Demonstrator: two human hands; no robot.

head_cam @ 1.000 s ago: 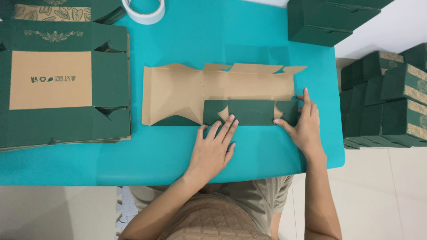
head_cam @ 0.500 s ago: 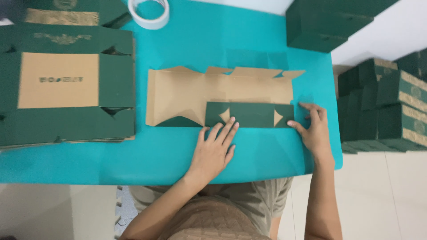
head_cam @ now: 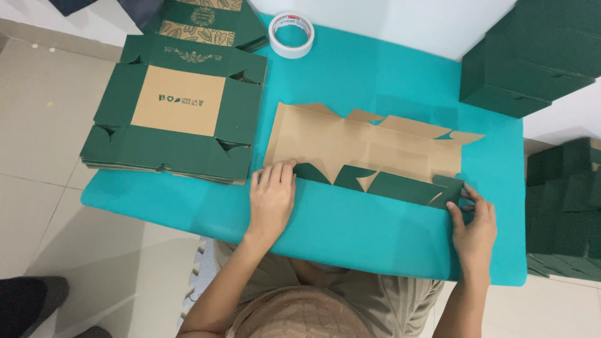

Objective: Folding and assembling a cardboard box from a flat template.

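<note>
A flat cardboard box blank (head_cam: pixel 357 144) lies brown side up on the teal table (head_cam: pixel 350 231). Its green near flaps (head_cam: pixel 391 186) are folded over along the front edge. My left hand (head_cam: pixel 272 199) rests palm down with its fingertips on the blank's near left corner. My right hand (head_cam: pixel 474 226) pinches the green flap at the blank's near right end (head_cam: pixel 446 191) between thumb and fingers.
A stack of flat green box blanks (head_cam: pixel 175 119) lies at the table's left, with more patterned ones (head_cam: pixel 206 22) behind it. A white tape roll (head_cam: pixel 291 34) sits at the back. Assembled green boxes stand at the upper right (head_cam: pixel 532 56) and along the right side (head_cam: pixel 563 200).
My left hand has slid from the middle of the folded flap to the blank's left corner. My right hand has shifted to the right end flap and pinched it. The view has tilted.
</note>
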